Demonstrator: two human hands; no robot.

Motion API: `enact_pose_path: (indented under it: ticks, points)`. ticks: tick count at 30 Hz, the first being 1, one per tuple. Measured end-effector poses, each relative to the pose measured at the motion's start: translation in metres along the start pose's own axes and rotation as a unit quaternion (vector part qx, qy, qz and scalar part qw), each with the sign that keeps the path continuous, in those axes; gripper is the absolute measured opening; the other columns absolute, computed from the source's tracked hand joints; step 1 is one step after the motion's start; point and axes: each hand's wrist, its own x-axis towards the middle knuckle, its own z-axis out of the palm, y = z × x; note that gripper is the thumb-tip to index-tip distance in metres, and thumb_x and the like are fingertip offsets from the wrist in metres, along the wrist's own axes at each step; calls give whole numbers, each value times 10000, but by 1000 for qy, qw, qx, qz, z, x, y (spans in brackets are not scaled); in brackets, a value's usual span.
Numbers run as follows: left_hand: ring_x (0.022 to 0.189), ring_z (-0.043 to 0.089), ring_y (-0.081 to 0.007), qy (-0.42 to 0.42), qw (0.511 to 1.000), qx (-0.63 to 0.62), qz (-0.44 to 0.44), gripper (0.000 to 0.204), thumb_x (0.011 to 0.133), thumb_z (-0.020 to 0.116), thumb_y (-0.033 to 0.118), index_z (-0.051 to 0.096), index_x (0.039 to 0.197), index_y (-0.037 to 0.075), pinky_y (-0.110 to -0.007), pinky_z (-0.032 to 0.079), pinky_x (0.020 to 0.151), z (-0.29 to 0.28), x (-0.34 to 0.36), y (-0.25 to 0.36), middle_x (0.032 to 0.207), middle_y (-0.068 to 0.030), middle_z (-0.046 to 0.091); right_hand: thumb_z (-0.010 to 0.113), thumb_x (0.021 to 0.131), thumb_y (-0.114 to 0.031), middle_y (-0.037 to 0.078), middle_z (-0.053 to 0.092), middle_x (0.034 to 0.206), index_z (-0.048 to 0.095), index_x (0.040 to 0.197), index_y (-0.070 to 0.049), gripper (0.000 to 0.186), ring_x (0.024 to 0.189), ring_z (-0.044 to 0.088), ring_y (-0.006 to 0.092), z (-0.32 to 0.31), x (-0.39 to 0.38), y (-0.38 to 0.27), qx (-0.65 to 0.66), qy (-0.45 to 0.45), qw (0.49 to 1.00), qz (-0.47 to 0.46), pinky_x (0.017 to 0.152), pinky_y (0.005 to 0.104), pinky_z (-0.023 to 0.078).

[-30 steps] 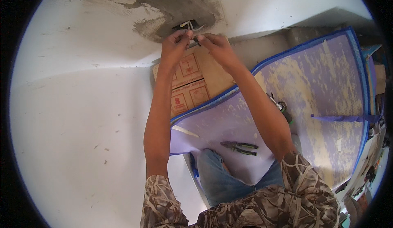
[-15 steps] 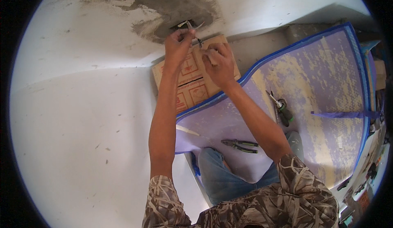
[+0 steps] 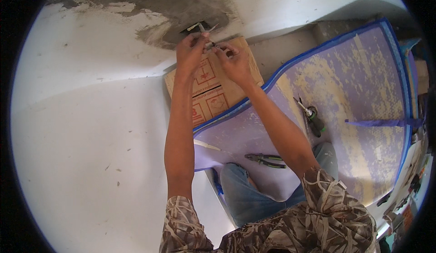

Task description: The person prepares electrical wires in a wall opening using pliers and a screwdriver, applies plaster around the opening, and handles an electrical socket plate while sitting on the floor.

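Pale wires [image 3: 201, 27] come out of a dark hole [image 3: 207, 26] in the wall, and one splayed end points right. My left hand [image 3: 190, 53] is closed in a pinch around these wires, just below the hole. Close beside it, my right hand [image 3: 234, 62] pinches a small dark wire end [image 3: 214, 45] between thumb and fingertips. The fingertips of both hands nearly meet there, and partly hide what lies between them.
Under my hands lies a cardboard box [image 3: 222, 82] with red print. A purple mat [image 3: 290, 85] with blue edging covers the surface at right. On it lie pliers [image 3: 265, 160] and a green-black screwdriver [image 3: 314, 121]. Grey plaster [image 3: 154, 3] surrounds the hole.
My right hand has moved up and left, closing in on my left hand. Its fingers now pinch the dark wire end. My left hand still holds the wires.
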Motion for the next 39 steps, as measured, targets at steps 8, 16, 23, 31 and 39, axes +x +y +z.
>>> enact_pose_path:
  ticks: [8,16,23,31,39]
  points:
    - [653,481,-81,-4,999,-33,13,247,918,694,201,658,965,-38,-232,398,605,8,-2,0,764,-19,602,652,774,19,121,650,894,677,888,-25,125,843,585,345,-70,-7,-20,-291,-18,914,-281,746,406,471]
    - [660,481,-89,-1,994,-106,-19,205,918,697,179,660,950,-20,-230,410,606,8,-4,4,787,-28,612,643,788,47,121,642,879,659,889,-8,116,827,575,335,-78,-44,-32,-222,-16,938,-265,735,407,459]
    - [671,493,-86,-37,993,-109,-11,182,918,703,186,659,944,11,-233,416,619,2,-1,1,780,-14,606,629,791,56,125,609,852,633,865,2,92,817,548,325,-78,-65,-36,-224,-12,950,-217,739,386,438]
    - [660,463,-91,-29,998,-54,-9,208,932,681,221,649,913,16,-239,381,612,6,-4,10,749,5,570,603,781,79,136,571,853,610,884,-3,131,828,529,343,-85,-82,-40,-244,-41,950,-190,739,401,428]
    - [629,460,-88,24,997,58,37,228,937,673,222,666,912,-5,-246,379,596,-1,-2,-3,728,1,571,622,809,28,165,548,851,586,892,-23,104,834,535,362,-150,-202,34,-273,-138,943,-131,748,417,433]
